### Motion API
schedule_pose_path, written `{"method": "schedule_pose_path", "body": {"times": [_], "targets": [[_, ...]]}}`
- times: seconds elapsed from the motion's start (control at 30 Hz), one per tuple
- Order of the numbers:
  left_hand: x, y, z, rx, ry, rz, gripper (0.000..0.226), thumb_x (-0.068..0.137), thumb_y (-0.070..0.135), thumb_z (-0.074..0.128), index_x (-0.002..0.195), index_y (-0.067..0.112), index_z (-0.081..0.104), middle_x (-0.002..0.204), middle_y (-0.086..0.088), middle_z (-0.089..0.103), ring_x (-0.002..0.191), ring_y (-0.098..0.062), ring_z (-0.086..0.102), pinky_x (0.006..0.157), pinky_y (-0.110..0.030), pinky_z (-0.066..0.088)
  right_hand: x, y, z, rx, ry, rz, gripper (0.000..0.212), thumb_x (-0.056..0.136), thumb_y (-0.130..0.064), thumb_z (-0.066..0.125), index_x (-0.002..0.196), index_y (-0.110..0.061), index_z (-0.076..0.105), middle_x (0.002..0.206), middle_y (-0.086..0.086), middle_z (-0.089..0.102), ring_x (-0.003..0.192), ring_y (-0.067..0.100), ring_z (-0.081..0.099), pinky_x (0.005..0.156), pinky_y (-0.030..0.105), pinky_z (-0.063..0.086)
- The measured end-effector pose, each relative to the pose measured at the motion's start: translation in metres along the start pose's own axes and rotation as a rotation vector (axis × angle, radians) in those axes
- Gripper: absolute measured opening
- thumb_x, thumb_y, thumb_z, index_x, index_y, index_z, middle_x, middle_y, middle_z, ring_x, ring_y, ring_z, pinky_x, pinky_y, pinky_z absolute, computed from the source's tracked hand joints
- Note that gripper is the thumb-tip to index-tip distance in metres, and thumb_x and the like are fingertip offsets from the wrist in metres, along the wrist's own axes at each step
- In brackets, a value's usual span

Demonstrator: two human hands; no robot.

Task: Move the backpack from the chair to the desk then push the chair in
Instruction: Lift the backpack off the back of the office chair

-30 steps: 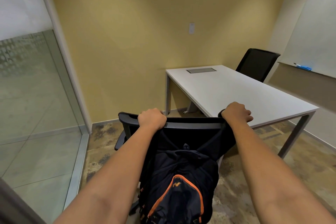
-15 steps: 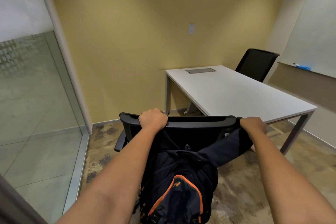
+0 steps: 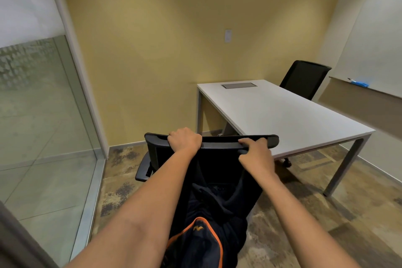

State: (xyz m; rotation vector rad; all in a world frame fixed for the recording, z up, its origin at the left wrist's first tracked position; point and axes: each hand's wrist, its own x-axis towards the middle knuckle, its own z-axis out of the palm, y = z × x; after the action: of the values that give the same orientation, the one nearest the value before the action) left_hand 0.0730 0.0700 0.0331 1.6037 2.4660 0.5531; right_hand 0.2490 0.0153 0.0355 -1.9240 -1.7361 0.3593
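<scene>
**Backpack still on chair; both hands at the backrest top**

Backpack: dark, orange-trimmed, hanging behind the chair backrest, with its straps apparently looped over the top rail. Not yet on the desk.

Hands: your left hand is curled closed over the top rail, left of centre; whether it also has a strap under the fingers cannot be told. Your right hand sits at the rail right of centre, fingers bent and partly closed, tips touching the rail's edge. It seems to pinch dark fabric or a strap, but this is not certain.

Step in hand, as judged: the first one, freeing the backpack from the backrest. The chair push has not begun.

Next move calls for: lift the straps up and clear of both rail ends, take the weight in a firm grip, then swing right onto the desk. The chair likely rolls, so steady it while lifting.

Surroundings: desk surface bare but for a flush grey panel at the far end. A second chair stands beyond it. Glass wall to the left. The near desk corner lies just past the right end of the rail; mind it on the swing. The near desk leg may constrain the push-in.
</scene>
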Motion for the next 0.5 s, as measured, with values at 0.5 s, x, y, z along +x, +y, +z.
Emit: {"method": "schedule_pose_path", "body": {"times": [0.5], "targets": [[0.017,-0.018,-0.017,0.166,0.061,0.127,0.027,0.085,0.013,0.048,0.103,0.005,0.065,0.109,-0.015,0.066,0.104,-0.034,0.059,0.083,-0.034,0.042,0.003,-0.034,0.013,-0.121,-0.098,-0.148,0.042,0.088,-0.016,0.058,0.129,-0.025,0.057,0.125,0.01,0.043,0.107,0.032,0.051,0.093,0.039,0.047]]}}
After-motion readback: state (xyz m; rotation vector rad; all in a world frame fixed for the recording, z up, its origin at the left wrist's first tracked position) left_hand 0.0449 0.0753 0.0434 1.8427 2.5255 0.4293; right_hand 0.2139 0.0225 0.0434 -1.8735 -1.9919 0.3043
